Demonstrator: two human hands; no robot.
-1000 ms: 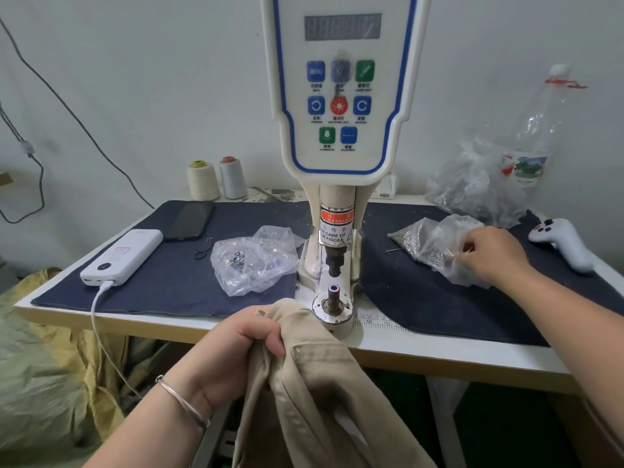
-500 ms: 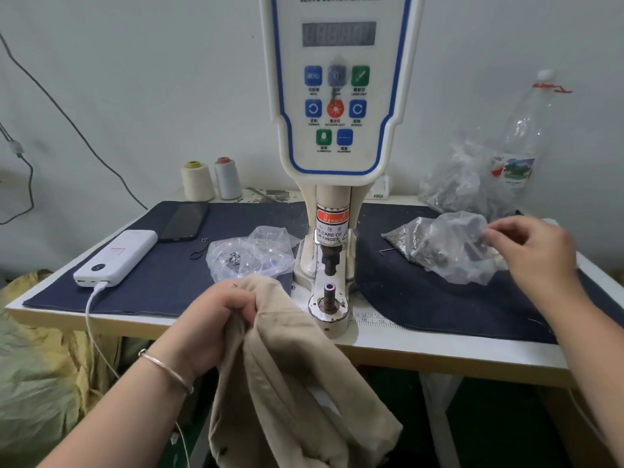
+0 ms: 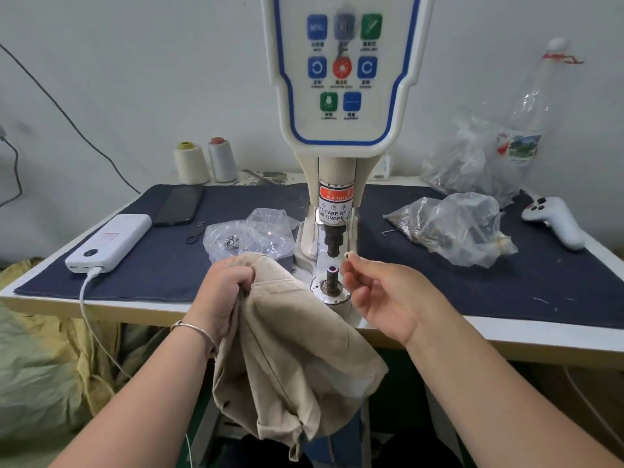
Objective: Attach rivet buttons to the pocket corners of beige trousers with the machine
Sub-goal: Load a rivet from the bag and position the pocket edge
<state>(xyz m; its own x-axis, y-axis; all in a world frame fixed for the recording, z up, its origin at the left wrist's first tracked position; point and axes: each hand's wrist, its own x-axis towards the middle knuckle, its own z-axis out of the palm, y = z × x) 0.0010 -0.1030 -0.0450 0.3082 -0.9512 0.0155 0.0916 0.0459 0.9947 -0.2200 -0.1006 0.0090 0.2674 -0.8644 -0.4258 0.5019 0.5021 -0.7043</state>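
The white button machine (image 3: pixel 339 96) stands at the table's middle, its black punch (image 3: pixel 334 243) above the lower die post (image 3: pixel 332 275). My left hand (image 3: pixel 224 288) grips a bunched fold of the beige trousers (image 3: pixel 287 349), which hang over the table's front edge just left of the die. My right hand (image 3: pixel 381 295) pinches a small rivet button (image 3: pixel 348 254) between thumb and forefinger, close to the right of the punch and above the die.
A clear bag of metal parts (image 3: pixel 250 236) lies left of the machine, another bag of rivets (image 3: pixel 452 228) to the right. A power bank (image 3: pixel 109 243), phone (image 3: pixel 179 204), thread cones (image 3: pixel 190 162), white controller (image 3: pixel 553 221) and plastic bottle (image 3: pixel 530 113) sit around the dark mat (image 3: pixel 162 265).
My right hand left the rivet bag on the right and came in to the machine, now pinching a rivet beside the punch. My left hand lifted the trousers closer to the die.
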